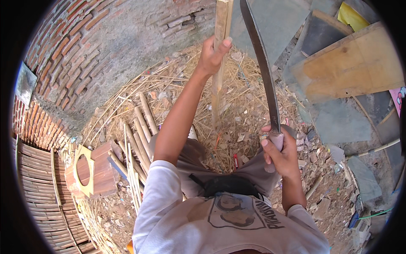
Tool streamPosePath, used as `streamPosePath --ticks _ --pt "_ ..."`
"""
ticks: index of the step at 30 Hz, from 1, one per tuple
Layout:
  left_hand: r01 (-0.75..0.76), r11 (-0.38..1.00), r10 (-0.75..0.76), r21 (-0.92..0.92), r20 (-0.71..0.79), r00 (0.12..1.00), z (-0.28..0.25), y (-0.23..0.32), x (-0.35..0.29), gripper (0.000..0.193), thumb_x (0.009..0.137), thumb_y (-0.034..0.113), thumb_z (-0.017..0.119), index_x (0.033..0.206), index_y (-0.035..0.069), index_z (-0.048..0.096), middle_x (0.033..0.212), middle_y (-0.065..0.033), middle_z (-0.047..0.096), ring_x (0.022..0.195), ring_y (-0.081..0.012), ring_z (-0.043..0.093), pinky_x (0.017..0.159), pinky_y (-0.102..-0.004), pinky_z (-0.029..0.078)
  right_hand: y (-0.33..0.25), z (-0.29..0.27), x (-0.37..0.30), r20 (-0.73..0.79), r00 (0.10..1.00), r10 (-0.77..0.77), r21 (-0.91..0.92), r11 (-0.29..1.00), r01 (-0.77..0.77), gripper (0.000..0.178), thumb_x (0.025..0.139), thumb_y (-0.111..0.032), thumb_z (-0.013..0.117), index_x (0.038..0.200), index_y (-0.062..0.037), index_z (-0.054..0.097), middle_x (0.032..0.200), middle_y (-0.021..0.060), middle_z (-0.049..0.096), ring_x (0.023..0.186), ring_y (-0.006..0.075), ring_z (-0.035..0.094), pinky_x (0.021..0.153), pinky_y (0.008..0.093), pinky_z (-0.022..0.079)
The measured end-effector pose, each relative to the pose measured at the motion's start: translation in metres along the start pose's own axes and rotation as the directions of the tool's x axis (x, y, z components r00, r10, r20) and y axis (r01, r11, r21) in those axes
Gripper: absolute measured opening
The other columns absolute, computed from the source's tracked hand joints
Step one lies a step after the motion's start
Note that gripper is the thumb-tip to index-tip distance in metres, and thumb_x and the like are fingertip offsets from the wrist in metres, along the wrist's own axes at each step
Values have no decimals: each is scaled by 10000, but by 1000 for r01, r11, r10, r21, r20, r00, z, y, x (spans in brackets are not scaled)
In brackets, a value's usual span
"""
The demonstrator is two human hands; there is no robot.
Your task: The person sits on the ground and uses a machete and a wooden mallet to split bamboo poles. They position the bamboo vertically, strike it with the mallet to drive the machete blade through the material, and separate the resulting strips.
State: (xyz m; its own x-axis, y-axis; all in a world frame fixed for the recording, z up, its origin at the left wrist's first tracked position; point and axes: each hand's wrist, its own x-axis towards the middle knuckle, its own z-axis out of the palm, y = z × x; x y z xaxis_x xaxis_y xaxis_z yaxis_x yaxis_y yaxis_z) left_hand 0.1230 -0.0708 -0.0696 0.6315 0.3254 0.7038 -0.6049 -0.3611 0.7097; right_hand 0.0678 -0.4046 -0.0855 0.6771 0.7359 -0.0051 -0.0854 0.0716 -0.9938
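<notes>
My left hand [212, 55] is wrapped round a split bamboo piece [218, 86], which stands upright with its lower end down among the straw and shavings. In my right hand [280, 151] is the pale, thick handle of a machete [265, 70]. Its long dark blade points up and away, curving slightly toward the left at the tip. The blade is apart from the bamboo, to its right. The tops of both the bamboo and the blade run out of view.
Bamboo poles [141, 131] lie left of my legs beside a brown wooden board [99, 165] and a pale panel with a round hole [84, 171]. A brick wall [105, 55] rises at the far left. Grey sheets [342, 120] and a tan board [351, 63] lie right. Rubble and straw cover the ground.
</notes>
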Motion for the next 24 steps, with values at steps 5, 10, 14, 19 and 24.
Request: streamPosePath --ticks 5,10,14,19,24 --pt "83 996 -83 -30 -4 997 -4 2 -2 604 853 657 598 782 58 572 723 9 515 692 -93 465 624 -277 377 -12 12 7 17 999 -47 -3 999 47 313 911 -77 667 1195 -15 552 634 -59 507 504 13 453 450 193 327" --pt "39 998 -40 -40 -38 998 -5 4 -3 579 852 630 631 785 57 581 719 18 516 673 -78 451 604 -260 365 -13 19 11 27 999 -37 -28 999 38 324 906 -84 679 1198 -22 554 654 -64 521 513 7 459 454 191 340" --pt "24 1000 -26 -10 -136 990 -8 2 -8 528 876 570 654 798 52 590 696 42 501 644 -60 433 566 -236 345 -12 26 13 40 999 -19 9 1000 19 331 901 -87 689 1197 -22 555 656 -66 526 513 4 461 456 192 351" --pt "-14 996 39 91 -283 958 -3 15 -16 501 899 516 660 802 29 595 658 55 491 622 -43 421 535 -233 341 -13 30 16 57 998 -15 -21 1000 16 329 902 -91 689 1196 -23 558 670 -60 533 519 5 467 458 195 359" --pt "-40 988 84 149 -298 951 -8 15 -23 507 901 516 657 813 20 603 660 47 506 627 -43 432 538 -233 354 -17 40 21 78 995 -64 -19 998 66 323 904 -93 689 1191 -20 560 685 -66 520 547 1 452 480 189 351"
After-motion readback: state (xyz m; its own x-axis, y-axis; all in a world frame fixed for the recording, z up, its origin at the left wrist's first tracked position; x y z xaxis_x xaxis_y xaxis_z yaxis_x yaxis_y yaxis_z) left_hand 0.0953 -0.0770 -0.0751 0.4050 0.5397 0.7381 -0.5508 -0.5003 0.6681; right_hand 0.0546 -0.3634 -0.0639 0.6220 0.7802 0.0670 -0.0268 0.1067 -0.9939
